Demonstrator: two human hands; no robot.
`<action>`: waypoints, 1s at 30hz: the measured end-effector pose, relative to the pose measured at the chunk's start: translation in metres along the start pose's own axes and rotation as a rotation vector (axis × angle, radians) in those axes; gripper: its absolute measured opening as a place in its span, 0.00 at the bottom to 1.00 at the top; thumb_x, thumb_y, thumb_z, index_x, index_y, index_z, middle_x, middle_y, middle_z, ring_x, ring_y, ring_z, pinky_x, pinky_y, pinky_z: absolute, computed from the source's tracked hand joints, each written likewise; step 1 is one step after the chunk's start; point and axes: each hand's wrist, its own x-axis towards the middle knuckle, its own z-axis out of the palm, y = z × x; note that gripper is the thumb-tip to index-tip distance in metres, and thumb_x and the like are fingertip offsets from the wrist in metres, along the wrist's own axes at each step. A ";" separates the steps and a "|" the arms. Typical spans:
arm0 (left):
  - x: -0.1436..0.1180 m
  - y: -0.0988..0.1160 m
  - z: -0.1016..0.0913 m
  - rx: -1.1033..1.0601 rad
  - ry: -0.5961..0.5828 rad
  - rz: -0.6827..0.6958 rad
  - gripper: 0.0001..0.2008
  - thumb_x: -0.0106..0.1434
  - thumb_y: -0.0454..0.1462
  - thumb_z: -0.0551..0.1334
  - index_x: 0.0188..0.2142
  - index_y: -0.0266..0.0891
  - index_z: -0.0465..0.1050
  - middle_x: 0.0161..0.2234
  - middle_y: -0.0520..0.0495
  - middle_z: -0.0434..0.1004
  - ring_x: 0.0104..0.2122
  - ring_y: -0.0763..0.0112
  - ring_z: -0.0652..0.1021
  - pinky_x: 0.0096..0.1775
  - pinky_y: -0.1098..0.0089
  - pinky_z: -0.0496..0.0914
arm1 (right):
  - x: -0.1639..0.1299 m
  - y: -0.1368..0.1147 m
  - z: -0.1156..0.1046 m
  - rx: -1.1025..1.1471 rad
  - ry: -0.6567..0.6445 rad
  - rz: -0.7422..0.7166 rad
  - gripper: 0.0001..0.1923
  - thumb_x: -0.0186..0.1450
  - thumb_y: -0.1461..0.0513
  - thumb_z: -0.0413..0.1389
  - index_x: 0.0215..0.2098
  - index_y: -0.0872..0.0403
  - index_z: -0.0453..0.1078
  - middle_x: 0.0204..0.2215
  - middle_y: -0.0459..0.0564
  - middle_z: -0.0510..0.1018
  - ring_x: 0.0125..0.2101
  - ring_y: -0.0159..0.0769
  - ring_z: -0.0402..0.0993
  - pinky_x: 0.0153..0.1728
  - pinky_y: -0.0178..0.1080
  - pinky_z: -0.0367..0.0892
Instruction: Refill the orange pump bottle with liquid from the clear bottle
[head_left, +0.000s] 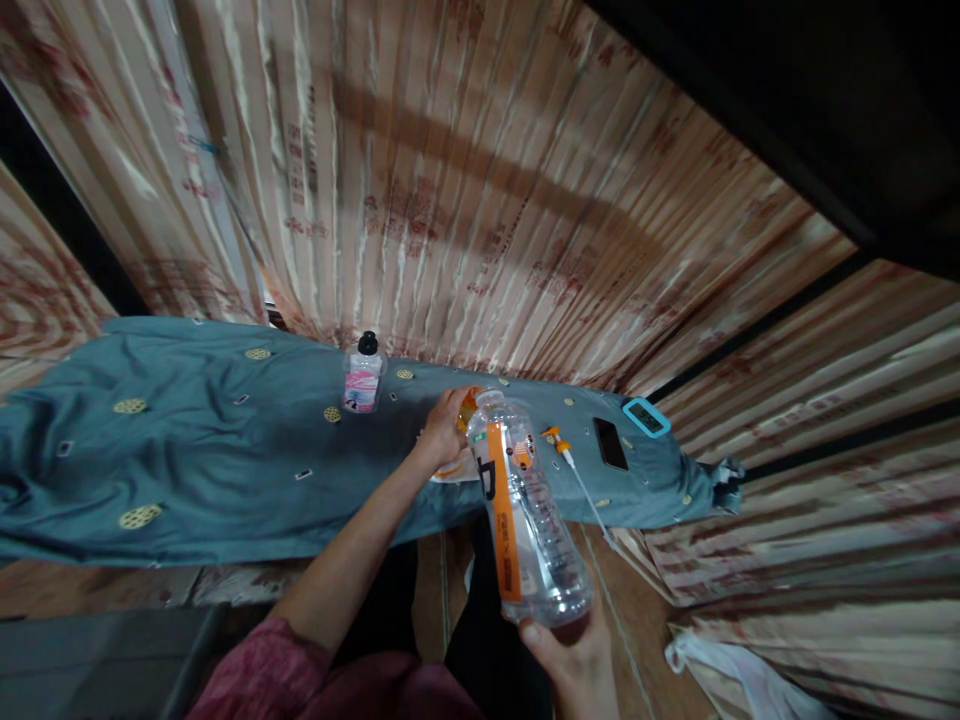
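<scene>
The large clear bottle (536, 520) lies between the two hands, tilted over the near side of the cloth-covered surface (247, 450), its neck up by the left hand (444, 430) and its base in the right hand (574, 655). The right hand cups the base from below, thumb against the side, the other fingers mostly hidden. The left arm reaches forward, its fingers curled around an amber-orange piece (469, 405) just beside the bottle's mouth. An orange pump head (556, 437) lies on the cloth right of the bottle.
</scene>
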 end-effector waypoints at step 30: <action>0.001 -0.004 0.001 -0.007 0.001 -0.016 0.33 0.45 0.29 0.68 0.53 0.40 0.72 0.50 0.42 0.75 0.50 0.51 0.78 0.55 0.53 0.73 | 0.000 -0.002 -0.001 -0.084 -0.005 -0.030 0.40 0.43 0.52 0.75 0.51 0.52 0.69 0.47 0.56 0.85 0.47 0.52 0.83 0.47 0.45 0.77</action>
